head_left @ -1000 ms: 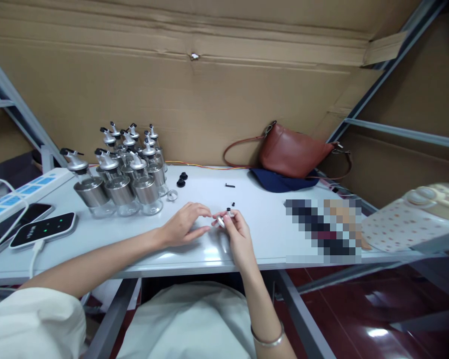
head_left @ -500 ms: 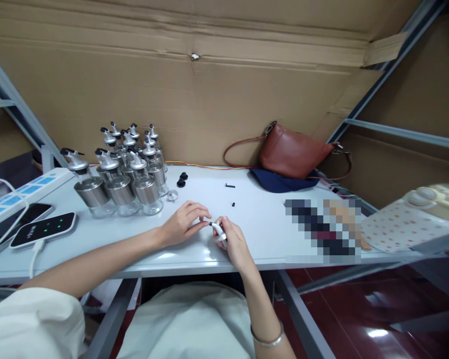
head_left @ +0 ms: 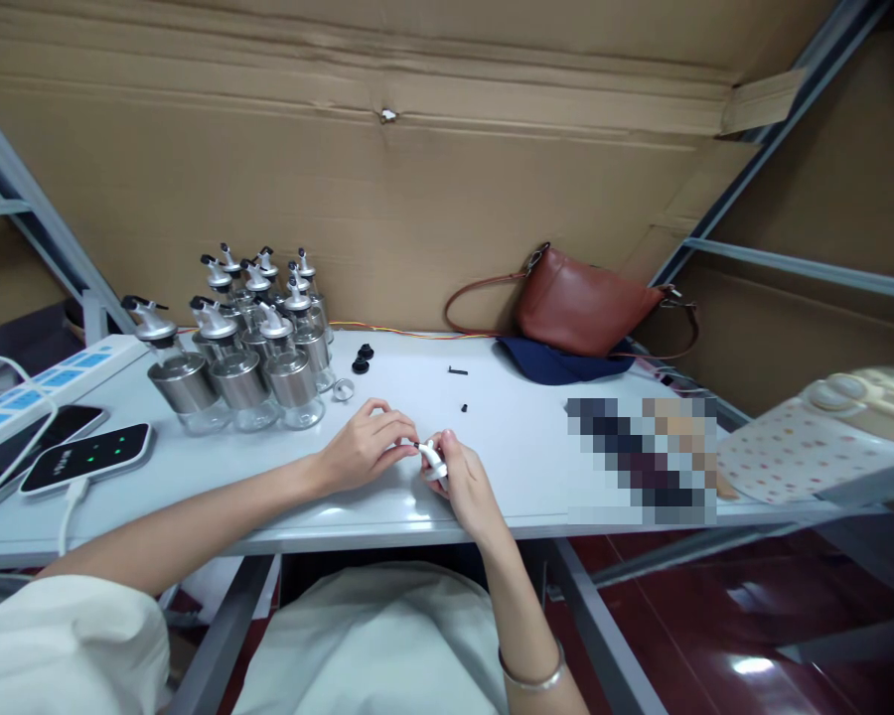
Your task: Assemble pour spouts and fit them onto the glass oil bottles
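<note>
My right hand is closed around a silver-white pourer top, its spout pointing left. At the spout's end shows a small black tip. The thumb and fingers of my left hand pinch this tip, partly hiding it. Both hands are just above the table near its front edge. Beyond them lie a small black plug and a thin black lever. Farther left rest a clear ring and black stoppers.
Several glass oil bottles with steel bands and pourer tops stand at the left. A power strip, a phone and a black device with a cable lie beside them. A brown bag rests on a dark blue cap behind.
My left fingertips have closed together on the black tip. The pourer top has turned slightly in my right hand and shifted a little left.
</note>
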Motion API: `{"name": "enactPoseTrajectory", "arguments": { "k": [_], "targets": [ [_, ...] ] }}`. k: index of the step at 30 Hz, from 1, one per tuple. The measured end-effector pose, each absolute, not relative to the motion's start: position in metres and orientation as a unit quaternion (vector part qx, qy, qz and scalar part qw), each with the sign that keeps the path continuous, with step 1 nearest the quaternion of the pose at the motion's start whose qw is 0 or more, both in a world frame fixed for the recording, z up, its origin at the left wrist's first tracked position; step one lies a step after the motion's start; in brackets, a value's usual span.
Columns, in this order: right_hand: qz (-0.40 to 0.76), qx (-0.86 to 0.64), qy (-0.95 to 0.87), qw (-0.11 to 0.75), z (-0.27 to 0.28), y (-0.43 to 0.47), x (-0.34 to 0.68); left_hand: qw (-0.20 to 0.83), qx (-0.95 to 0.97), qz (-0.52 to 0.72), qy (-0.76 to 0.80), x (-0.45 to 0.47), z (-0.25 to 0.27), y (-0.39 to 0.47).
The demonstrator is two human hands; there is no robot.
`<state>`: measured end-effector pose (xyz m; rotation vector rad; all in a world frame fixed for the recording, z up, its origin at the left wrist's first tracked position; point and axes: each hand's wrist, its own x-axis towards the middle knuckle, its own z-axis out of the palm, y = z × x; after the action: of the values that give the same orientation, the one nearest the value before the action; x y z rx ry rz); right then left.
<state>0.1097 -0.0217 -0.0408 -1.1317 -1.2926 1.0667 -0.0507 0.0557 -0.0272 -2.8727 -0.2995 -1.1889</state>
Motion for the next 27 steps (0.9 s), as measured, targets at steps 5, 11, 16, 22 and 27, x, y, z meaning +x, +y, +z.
{"name": "enactPoseTrajectory", "arguments": {
  "k": [5,11,16,22,27],
  "targets": [
    [0.418,-0.487,-0.567,0.516,-0.039,-0.022,0.108,-0.001,-0.923,-0.369,-0.109,-0.051,-0.028,0.057],
    [0.388,-0.486,-0.605,0.498,-0.037,-0.024,0.109,-0.019,-0.924,-0.362,-0.118,-0.052,-0.028,0.056],
    [0.362,-0.486,-0.625,0.492,-0.035,-0.022,0.11,-0.039,-0.917,-0.377,-0.125,-0.052,-0.027,0.057],
    [0.401,-0.481,-0.548,0.554,-0.041,-0.019,0.109,-0.032,-0.896,-0.396,-0.199,-0.053,-0.028,0.061],
    [0.437,-0.458,-0.54,0.554,-0.045,-0.017,0.111,0.042,-0.911,-0.366,-0.187,-0.055,-0.029,0.069]
  ]
}}
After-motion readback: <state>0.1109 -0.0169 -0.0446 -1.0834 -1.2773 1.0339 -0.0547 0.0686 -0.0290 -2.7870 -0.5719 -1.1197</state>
